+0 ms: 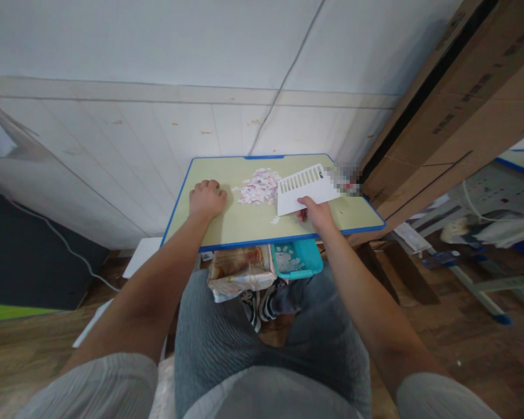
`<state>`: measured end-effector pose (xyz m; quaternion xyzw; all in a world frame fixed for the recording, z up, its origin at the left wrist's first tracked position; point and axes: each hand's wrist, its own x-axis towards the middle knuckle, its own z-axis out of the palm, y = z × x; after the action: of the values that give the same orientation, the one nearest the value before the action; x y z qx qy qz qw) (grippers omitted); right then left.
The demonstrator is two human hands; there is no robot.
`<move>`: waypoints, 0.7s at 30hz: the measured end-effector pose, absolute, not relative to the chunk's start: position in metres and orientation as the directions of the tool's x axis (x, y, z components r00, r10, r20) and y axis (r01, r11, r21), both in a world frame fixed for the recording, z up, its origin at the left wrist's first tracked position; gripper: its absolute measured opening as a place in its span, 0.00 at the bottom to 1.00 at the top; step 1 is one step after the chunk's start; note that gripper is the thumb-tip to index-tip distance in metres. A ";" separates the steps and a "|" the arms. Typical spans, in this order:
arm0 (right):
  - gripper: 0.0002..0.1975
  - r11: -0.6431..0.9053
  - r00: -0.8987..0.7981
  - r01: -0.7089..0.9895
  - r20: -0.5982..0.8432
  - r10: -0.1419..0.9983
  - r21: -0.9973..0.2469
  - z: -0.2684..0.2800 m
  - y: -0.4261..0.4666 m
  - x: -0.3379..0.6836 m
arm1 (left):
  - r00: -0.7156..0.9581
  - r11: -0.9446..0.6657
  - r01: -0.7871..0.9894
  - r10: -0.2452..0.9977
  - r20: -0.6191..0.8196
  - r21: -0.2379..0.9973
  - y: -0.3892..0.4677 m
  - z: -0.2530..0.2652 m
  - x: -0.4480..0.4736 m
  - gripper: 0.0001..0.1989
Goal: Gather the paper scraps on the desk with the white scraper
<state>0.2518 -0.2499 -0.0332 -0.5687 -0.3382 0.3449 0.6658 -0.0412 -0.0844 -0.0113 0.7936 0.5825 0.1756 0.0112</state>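
Note:
My right hand (317, 214) grips the lower edge of a white flat sheet with a row of slots (308, 192), thumb on top and fingers underneath. The sheet is tilted above the right part of a small table (227, 227) with a blue rim. Beside the sheet's left edge lies a loose pile of small white and pinkish paper pieces (259, 187). My left hand (207, 199) rests on the tabletop left of the pile, its fingers curled in and nothing visible in them. A few stray pieces (275, 220) lie near the front edge.
Under the table's front edge are a lined box (242, 282) and a turquoise basket (303, 272) holding small white pieces. Tall cardboard (419, 128) stands close on the right. A wall (157, 128) with a hanging cable (283, 84) is behind the table. Something blurred (348, 177) sits at the right.

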 end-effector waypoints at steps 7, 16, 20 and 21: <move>0.09 0.104 0.553 -0.073 0.046 0.832 -0.992 -0.031 -0.247 0.253 | 0.257 -0.310 0.933 0.929 0.268 0.180 -0.086 -0.011 -0.039 0.26; 0.10 0.108 0.556 -0.073 0.049 0.829 -0.992 -0.031 -0.248 0.252 | 0.255 -0.312 0.931 0.927 0.274 0.188 -0.087 -0.010 -0.039 0.25; 0.10 0.104 0.556 -0.066 0.050 0.830 -0.992 -0.029 -0.250 0.250 | 0.259 -0.318 0.929 0.924 0.281 0.188 -0.085 -0.012 -0.040 0.25; 0.10 0.103 0.554 -0.064 0.051 0.831 -0.993 -0.028 -0.250 0.250 | 0.261 -0.319 0.929 0.924 0.280 0.189 -0.085 -0.013 -0.040 0.25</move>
<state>0.2502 -0.2502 -0.0281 -0.5789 -0.3311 0.3366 0.6648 -0.0399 -0.0852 -0.0128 0.7939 0.5834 0.1714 -0.0067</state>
